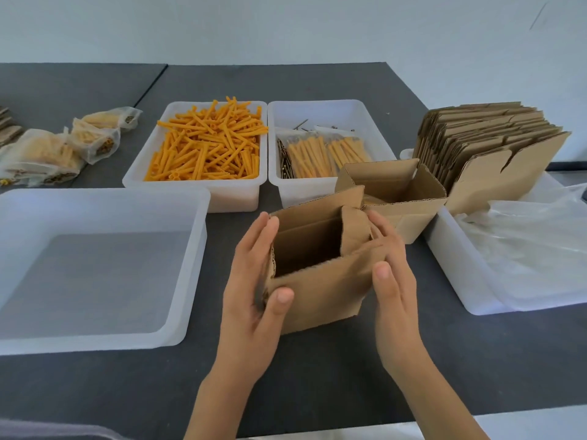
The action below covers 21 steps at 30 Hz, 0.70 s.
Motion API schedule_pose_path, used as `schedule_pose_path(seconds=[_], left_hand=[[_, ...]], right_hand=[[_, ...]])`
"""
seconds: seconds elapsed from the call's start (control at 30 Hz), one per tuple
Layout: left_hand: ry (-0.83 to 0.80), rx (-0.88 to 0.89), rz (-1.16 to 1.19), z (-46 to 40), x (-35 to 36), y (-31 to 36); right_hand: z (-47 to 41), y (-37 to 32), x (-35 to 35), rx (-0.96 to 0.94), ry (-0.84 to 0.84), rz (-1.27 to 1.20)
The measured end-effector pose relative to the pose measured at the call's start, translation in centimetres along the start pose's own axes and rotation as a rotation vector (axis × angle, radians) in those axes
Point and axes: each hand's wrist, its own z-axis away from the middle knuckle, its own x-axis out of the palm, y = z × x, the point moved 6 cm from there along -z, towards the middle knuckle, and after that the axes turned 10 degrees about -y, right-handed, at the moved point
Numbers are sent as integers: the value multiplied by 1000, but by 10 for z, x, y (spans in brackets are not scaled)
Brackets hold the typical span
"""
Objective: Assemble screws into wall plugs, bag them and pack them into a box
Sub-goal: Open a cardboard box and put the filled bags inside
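Plainly, both hands, left [254,277] and right [392,265], hold an unmarked, open cardboard box [317,268] between them.

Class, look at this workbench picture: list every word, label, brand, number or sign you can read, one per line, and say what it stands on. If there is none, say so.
None: no readable text shows anywhere in the picture.
The cardboard box between the hands is plain brown, unprinted.
The stack of flat cartons shows no print.
The filled bags at far left show no legible label; any marks are too blurred to read.
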Motion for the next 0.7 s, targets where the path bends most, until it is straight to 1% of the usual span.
schedule_pose_path(seconds=[0.1,0.17,0.3,0.4,0.47,0.53,0.6,0.67,0.7], left_hand=[[-7,-10,-21,2,9,3],[45,-30,-56,3,8,3],[115,-64,-81,3,1,2],[149,-144,-14,-3,-3,1],[153,-130,2,-5,-4,5],[134,-144,60,-6,-3,8],[85,-160,32,-8,-2,13],[-14,-173,-5,-13,-2,19],[-86,-179,-86,-17,-2,22]], right_hand=[[-8,-4,3,-16,-71,19],[-12,-3,0,-7,-97,2],[-13,2,-5,30,-168,88],[-14,3,-3,19,-164,143],[-15,2,-1,38,-151,139],[-17,2,0,61,-152,76],[-19,4,-1,65,-142,11],[-19,6,-3,92,-145,-20],[-18,6,-3,87,-161,-10]])
